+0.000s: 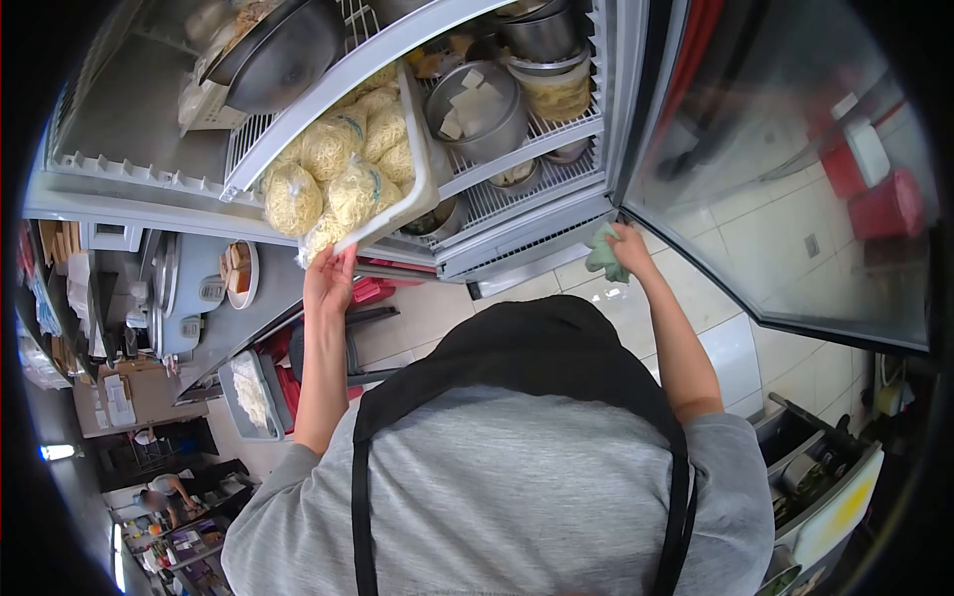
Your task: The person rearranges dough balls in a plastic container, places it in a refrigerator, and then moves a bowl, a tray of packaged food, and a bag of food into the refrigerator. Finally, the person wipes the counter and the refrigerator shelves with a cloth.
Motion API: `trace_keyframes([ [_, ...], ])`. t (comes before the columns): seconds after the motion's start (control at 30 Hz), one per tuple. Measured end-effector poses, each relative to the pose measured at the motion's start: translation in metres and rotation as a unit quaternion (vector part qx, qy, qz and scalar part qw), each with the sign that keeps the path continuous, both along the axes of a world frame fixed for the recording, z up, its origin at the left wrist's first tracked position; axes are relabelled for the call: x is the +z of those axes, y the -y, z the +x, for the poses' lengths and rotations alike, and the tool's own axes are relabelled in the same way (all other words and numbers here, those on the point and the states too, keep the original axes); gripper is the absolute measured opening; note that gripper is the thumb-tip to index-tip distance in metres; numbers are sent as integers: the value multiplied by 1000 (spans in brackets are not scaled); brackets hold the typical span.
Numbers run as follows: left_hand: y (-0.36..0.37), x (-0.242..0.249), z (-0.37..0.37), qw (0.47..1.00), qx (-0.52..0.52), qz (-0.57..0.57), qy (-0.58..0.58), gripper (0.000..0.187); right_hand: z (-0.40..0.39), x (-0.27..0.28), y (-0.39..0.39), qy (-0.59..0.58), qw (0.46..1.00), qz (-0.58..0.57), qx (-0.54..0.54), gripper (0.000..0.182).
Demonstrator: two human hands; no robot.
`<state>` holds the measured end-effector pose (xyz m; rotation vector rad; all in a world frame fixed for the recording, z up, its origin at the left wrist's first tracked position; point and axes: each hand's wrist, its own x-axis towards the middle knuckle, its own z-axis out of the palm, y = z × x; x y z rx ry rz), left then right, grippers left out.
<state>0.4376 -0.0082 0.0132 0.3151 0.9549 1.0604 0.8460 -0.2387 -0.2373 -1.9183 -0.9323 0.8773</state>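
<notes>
My left hand (330, 280) is at the near end of a white plastic tray (421, 149), its fingers closed against the rim. The tray sticks out of the fridge shelf and is piled with clear bags of pale yellow noodles (333, 147). One bag hangs low over the rim right by my fingers. Over on the right, my right hand (628, 246) is closed round a crumpled green cloth (603, 256), near the bottom of the open glass fridge door (755, 189).
Metal pots (477, 109) and a tub (553, 89) stand on the fridge shelves. A large steel bowl (283, 60) sits higher up. At left are a steel counter (214, 328) and a grey bin (253, 392). Another person (174, 494) works far off at lower left.
</notes>
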Motion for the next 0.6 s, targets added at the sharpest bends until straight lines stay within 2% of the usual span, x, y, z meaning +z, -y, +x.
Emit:
trace_keyframes([
  [0.07,-4,-3,2,1000,5,5,0,26,-3,-12,-8,29,999,14,10,21],
  [0.17,-20,-7,17,999,9,16,39,28,-10,27,-15,51,997,-32,44,21],
  [0.2,-24,-7,27,999,16,38,30,27,-9,25,-19,54,997,-30,53,30],
  [0.3,-38,-1,50,996,51,75,8,27,-9,32,-27,39,996,-6,81,27],
  [0.4,-71,-17,49,994,69,78,21,25,-9,41,-27,30,995,-1,95,25],
  [0.5,-86,-16,55,994,80,76,1,24,-4,36,-19,53,992,-41,104,24],
  [0.53,-89,-18,55,993,64,100,5,23,-1,30,-11,96,989,-40,105,24],
  [0.6,-91,-20,55,992,72,102,3,23,12,-1,13,90,991,-64,82,23],
])
